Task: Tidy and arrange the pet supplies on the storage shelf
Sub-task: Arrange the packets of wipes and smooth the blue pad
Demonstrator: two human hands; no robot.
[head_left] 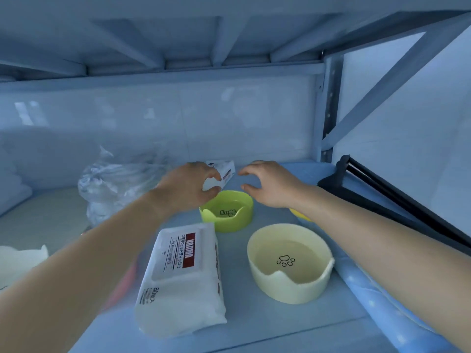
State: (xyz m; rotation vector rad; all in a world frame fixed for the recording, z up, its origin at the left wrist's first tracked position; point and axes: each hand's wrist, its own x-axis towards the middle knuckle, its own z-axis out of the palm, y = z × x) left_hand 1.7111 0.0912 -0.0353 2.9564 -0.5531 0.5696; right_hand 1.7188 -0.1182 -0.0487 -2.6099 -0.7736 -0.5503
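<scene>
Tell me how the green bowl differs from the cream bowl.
The green bowl is lime, the cream bowl pale yellow. The green bowl stands farther back, the cream bowl nearer. The cream bowl's paw print is clear, the green bowl's print blurred. Both are upright, empty, notch-rimmed.

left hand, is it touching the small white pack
Touching: the head view shows the left hand gripping the small white pack, fingers curled round its near end.

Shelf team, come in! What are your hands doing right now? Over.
Left hand gripping small white pack. Right hand open, reaching beside it. Green bowl sits just in front.
</scene>
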